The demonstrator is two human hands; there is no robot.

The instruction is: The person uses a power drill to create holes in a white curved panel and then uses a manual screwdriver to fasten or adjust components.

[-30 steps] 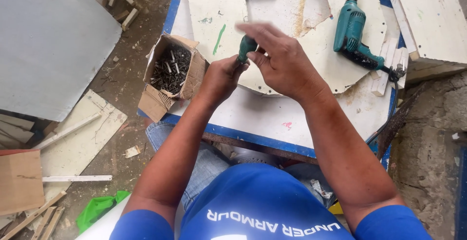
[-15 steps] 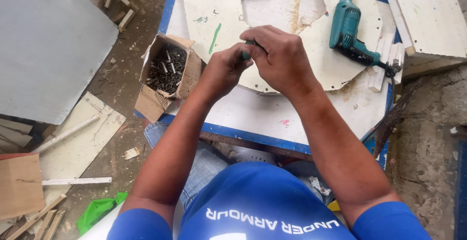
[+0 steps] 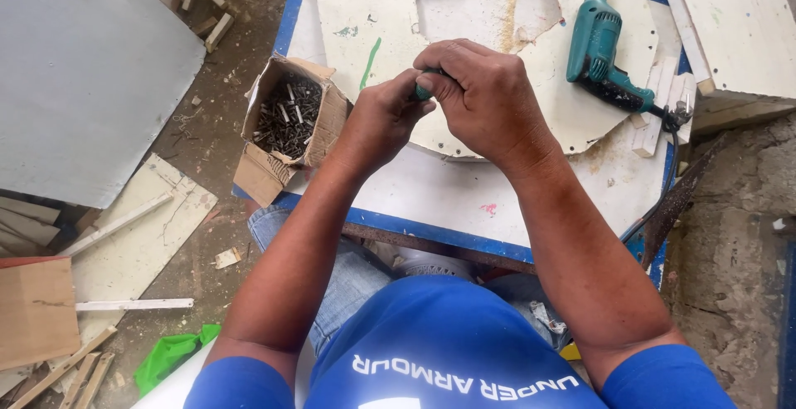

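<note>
Both hands, left point(image 3: 383, 119) and right point(image 3: 489, 98), clench a small green tool point(image 3: 423, 91) (mostly hidden) at frame centre, above a rough white board point(image 3: 365, 11).

1. A white table point(image 3: 464, 197) with a blue edge carries the work.
2. A white board point(image 3: 489, 11) with cut-out notches lies flat on it.
3. A teal drill point(image 3: 601, 48) lies on the board's right part, chuck pointing away.
4. An open cardboard box point(image 3: 286, 119) of screws sits at the table's left edge.
5. White strips point(image 3: 663, 98) lie by the drill's cord end.
6. Around the table, the dirt floor point(image 3: 207, 135) holds a grey panel point(image 3: 79, 69), wood offcuts point(image 3: 124, 235) and a green scrap point(image 3: 170, 355).
</note>
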